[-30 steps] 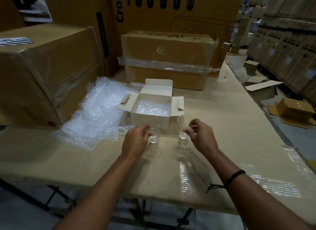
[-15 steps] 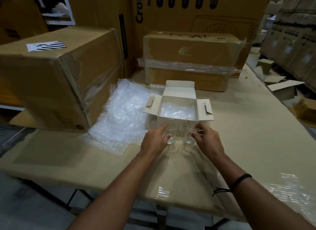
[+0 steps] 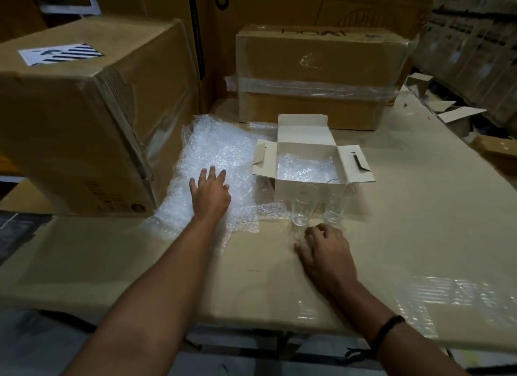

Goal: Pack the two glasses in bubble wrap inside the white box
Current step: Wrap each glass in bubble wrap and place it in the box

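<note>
Clear bubble wrap sheet is lying under the released fingers of the left hand; two clear glasses are standing just beyond the loosely curled, empty fingers of the right hand, seemingly fragile and slippery, best gripped mid-body.

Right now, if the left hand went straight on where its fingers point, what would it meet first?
More of the bubble wrap sheet under the left hand; beyond that, probably the taped brown box, though depth is unclear.
</note>
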`<state>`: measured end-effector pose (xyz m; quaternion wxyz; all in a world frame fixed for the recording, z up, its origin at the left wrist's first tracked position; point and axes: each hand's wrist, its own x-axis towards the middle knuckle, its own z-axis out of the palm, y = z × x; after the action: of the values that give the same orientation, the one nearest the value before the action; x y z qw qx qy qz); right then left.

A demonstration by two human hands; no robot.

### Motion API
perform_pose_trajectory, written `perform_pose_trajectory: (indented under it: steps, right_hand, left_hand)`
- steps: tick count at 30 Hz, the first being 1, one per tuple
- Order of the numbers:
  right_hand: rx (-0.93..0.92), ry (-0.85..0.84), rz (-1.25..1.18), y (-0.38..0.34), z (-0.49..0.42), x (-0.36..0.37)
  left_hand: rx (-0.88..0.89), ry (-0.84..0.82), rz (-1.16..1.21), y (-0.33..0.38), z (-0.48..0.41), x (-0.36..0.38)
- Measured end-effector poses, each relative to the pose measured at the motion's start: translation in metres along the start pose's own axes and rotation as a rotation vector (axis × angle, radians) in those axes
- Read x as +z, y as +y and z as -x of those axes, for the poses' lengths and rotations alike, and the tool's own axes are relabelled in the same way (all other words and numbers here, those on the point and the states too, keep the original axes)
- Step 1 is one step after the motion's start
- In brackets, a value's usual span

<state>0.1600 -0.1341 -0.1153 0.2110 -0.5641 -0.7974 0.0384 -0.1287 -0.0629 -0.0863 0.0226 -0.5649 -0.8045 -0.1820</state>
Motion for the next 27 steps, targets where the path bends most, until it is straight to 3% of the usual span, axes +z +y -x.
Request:
perform_pose_trajectory:
  steps: [6,13,15,21,24,27]
  right_hand:
    - [0.044,-0.026,0.081,-0.003,-0.004,0.001]
    - [0.059,-0.026,0.108,-0.005,-0.005,0.0]
    - [0.061,-0.039,0.105,-0.007,-0.005,-0.002]
    - [0.058,-0.043,0.032,-0.004,-0.005,-0.003]
    - [0.027,0.044,-0.104,-0.004,0.0,-0.009]
    - [0.128,0.035,-0.309,-0.02,0.004,-0.019]
  left_hand:
    - [0.037,0.021,-0.089,-0.015,-0.026,0.0]
    - [0.101,0.416,0.167,-0.013,-0.018,-0.022]
    - [0.148,0.449,0.209,-0.01,0.003,-0.031]
    - [0.243,0.231,0.292,0.008,0.084,-0.04]
    - [0.289,0.106,0.389,0.017,0.117,-0.036]
    - [0.338,0.043,0.409,0.022,0.138,-0.031]
